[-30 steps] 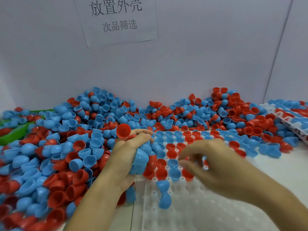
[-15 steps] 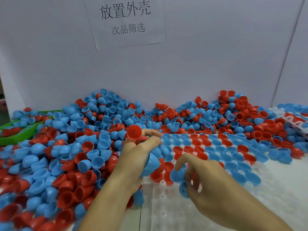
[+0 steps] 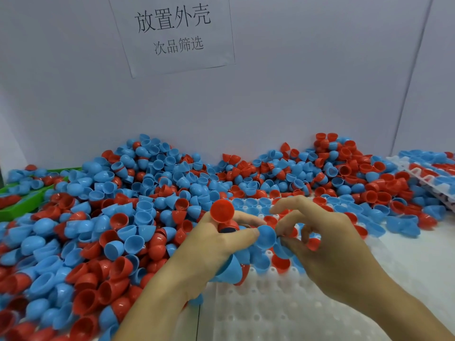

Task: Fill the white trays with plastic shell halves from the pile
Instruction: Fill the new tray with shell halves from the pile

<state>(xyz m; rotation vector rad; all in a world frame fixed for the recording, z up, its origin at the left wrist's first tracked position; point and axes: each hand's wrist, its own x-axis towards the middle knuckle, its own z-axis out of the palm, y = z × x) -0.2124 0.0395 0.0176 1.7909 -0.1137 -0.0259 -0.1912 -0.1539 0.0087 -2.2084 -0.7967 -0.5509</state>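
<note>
Nearest the camera, a white tray (image 3: 270,316) is laid on the tabletop, its front pockets bare and its far rows seated with shells. Above it, the left hand (image 3: 211,244) is closed around a clutch of blue and red shells, with a red shell (image 3: 222,210) perched on top and a blue shell (image 3: 266,236) pinched at the fingertips. The right hand (image 3: 327,244) is half open; its thumb and forefinger are closed on that same blue shell. Thin, light, stiff plastic is judged, slick on the dome, so the rim is the surest place for a pinch. Beyond, the pile (image 3: 147,193) is heaped against the wall, below a paper sign (image 3: 172,33).
</note>
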